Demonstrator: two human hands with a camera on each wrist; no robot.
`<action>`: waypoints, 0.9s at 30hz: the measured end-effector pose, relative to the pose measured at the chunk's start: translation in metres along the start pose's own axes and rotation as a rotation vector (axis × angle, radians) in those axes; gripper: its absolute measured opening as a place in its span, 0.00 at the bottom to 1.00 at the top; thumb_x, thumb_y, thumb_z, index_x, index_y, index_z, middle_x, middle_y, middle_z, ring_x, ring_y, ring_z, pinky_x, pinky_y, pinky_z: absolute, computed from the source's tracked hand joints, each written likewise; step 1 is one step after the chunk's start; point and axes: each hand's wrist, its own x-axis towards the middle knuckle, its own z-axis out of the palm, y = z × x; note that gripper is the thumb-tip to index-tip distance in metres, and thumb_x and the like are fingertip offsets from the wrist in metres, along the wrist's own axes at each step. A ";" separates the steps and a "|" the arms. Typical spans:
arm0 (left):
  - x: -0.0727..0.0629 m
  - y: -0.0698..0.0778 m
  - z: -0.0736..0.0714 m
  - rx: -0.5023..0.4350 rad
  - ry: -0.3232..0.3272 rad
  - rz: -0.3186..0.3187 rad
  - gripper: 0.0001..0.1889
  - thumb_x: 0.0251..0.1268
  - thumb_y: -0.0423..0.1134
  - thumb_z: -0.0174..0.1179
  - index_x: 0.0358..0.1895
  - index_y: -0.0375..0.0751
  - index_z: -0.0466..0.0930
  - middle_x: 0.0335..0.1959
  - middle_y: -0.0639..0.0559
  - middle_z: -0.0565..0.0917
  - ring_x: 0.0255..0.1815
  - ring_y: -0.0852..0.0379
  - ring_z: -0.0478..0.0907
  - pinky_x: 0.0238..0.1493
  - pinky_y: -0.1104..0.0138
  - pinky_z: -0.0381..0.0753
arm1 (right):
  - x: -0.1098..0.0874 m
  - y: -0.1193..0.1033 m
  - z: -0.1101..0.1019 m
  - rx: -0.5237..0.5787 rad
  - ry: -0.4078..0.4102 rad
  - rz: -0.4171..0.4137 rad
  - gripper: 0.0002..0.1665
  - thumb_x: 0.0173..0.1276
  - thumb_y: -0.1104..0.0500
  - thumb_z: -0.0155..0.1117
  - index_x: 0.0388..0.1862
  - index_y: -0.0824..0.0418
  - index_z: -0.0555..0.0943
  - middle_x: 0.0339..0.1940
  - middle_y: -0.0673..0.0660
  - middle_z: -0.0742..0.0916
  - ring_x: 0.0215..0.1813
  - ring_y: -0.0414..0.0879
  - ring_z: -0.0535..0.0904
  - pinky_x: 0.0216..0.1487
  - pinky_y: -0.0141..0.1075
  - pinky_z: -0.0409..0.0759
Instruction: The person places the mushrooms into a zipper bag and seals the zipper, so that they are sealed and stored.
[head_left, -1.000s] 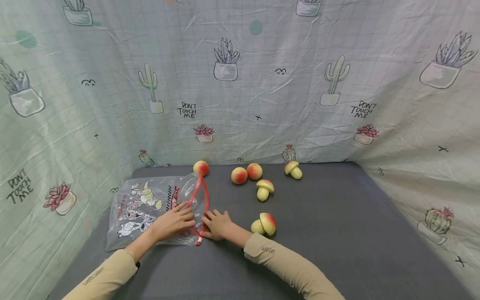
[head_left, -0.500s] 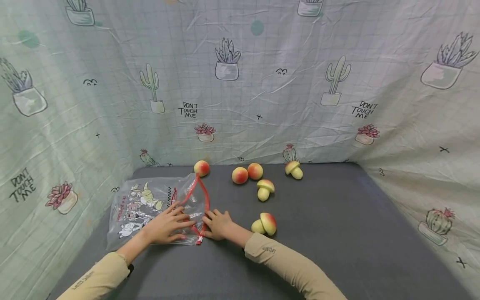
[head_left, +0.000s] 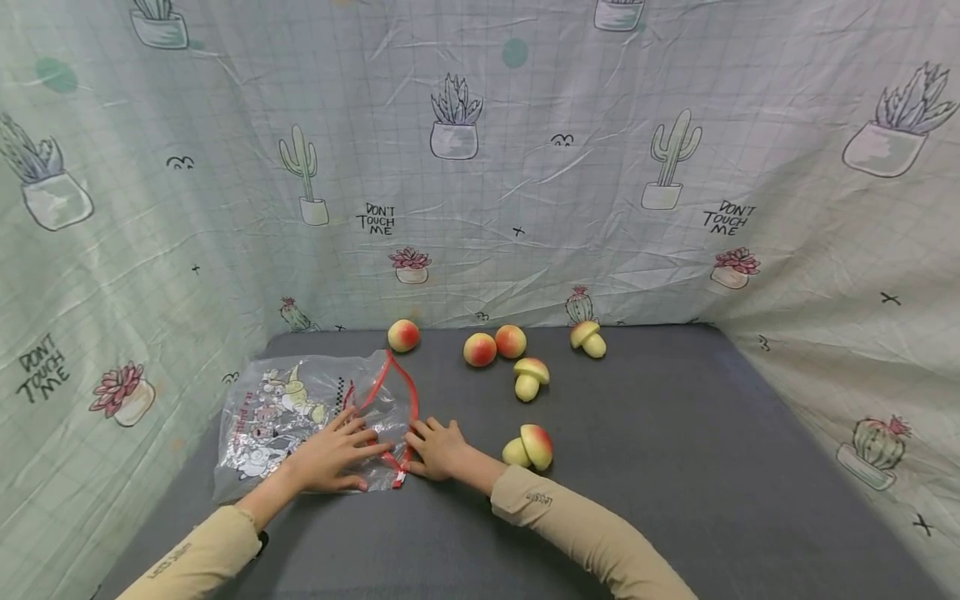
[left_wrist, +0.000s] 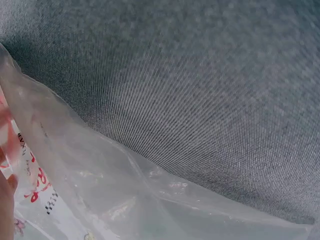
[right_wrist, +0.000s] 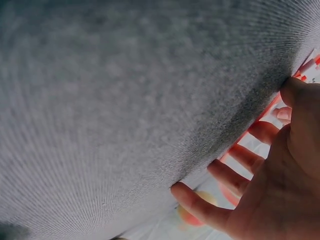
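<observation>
A clear plastic zip bag (head_left: 247, 450) with printed cartoon figures lies flat, its red zip strip (head_left: 408, 387) parted at the mouth on the right. My left hand (head_left: 330, 457) rests on the upper sheet near that mouth, fingers spread. At the right rim my right hand (head_left: 437, 450) touches the red strip, and the right wrist view shows its fingers (right_wrist: 227, 177) extended along the edge. A red zip slider (head_left: 399, 479) sits at the near corner. Only a sliver of the left hand (left_wrist: 6, 210) appears in the left wrist view, beside the bag (left_wrist: 115, 200).
Yellow-red peach-like balls stand at the back: one (head_left: 403, 336) by the bag's far corner, two more (head_left: 480, 350) together. Toy mushrooms lie rightward: one (head_left: 531, 380) in the middle, one (head_left: 588, 340) behind, one (head_left: 528, 447) near my right forearm. A dark grey cloth (head_left: 675, 467) covers the table.
My left hand has slid slightly left and flattened, drawing the upper red strip left, so the bag's mouth gapes wider. The strip's far end came away from the back ball. My right hand stayed put.
</observation>
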 end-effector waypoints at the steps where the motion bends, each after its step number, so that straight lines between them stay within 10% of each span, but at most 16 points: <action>1: 0.000 0.000 0.001 0.009 -0.003 -0.001 0.34 0.45 0.67 0.53 0.57 0.53 0.73 0.46 0.50 0.79 0.49 0.46 0.74 0.58 0.44 0.58 | 0.000 0.000 0.000 -0.001 0.004 0.001 0.29 0.63 0.31 0.35 0.59 0.41 0.62 0.67 0.42 0.63 0.62 0.39 0.62 0.51 0.42 0.70; 27: 0.003 0.005 -0.007 0.032 -0.064 -0.040 0.33 0.44 0.67 0.53 0.53 0.54 0.76 0.46 0.48 0.80 0.49 0.46 0.73 0.58 0.45 0.60 | -0.008 0.009 0.004 0.143 0.010 -0.062 0.31 0.64 0.35 0.43 0.64 0.43 0.62 0.70 0.42 0.60 0.69 0.42 0.57 0.59 0.48 0.66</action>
